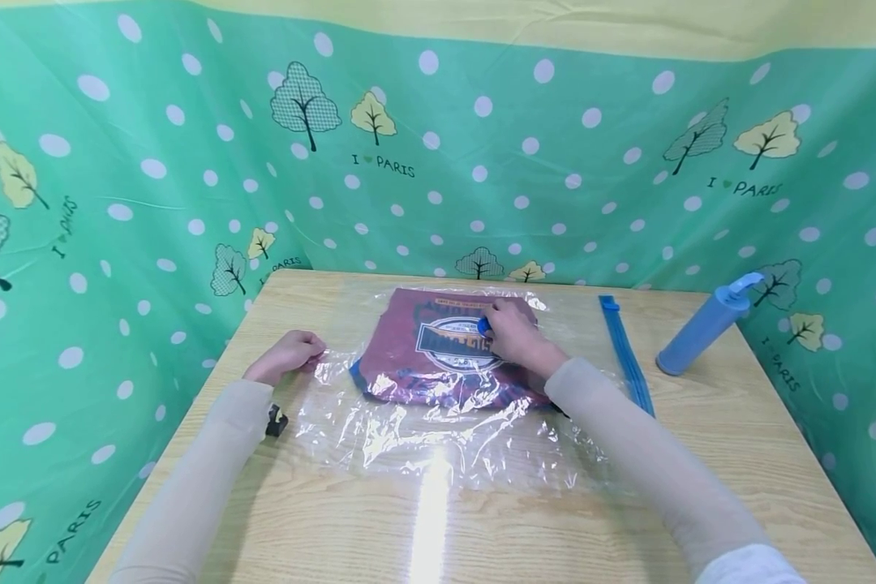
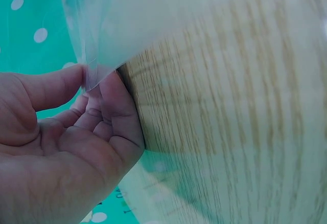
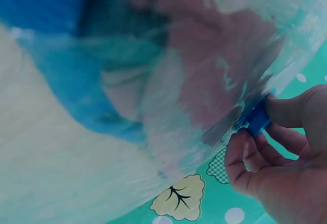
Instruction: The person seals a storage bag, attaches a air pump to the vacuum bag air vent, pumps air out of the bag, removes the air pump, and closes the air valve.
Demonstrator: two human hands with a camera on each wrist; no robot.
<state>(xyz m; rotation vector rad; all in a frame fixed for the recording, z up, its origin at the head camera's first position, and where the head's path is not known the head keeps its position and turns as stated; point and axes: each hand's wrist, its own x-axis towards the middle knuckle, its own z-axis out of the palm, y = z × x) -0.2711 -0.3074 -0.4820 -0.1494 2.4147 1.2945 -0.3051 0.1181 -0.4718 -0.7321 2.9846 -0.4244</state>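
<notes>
A clear plastic storage bag [image 1: 409, 446] lies flat, with folded dark red clothing [image 1: 394, 341] inside that bears a round printed emblem. At the bag's left edge, my left hand [image 1: 292, 354] pinches the film between thumb and fingers; the left wrist view shows the pinched corner [image 2: 92, 76]. My right hand [image 1: 514, 331] is over the clothing and grips a round blue valve cap [image 3: 259, 119] on the bag with thumb and fingers. In the right wrist view, blue and dark red fabric [image 3: 214, 71] shows through the film.
Blue zip strips [image 1: 628, 357] with a small slider [image 1: 610, 306] run along the bag's right side. A blue hand pump [image 1: 701, 328] stands tilted at the right of the wooden table [image 1: 321, 519]. A green dotted curtain [image 1: 482, 203] encloses the back and sides.
</notes>
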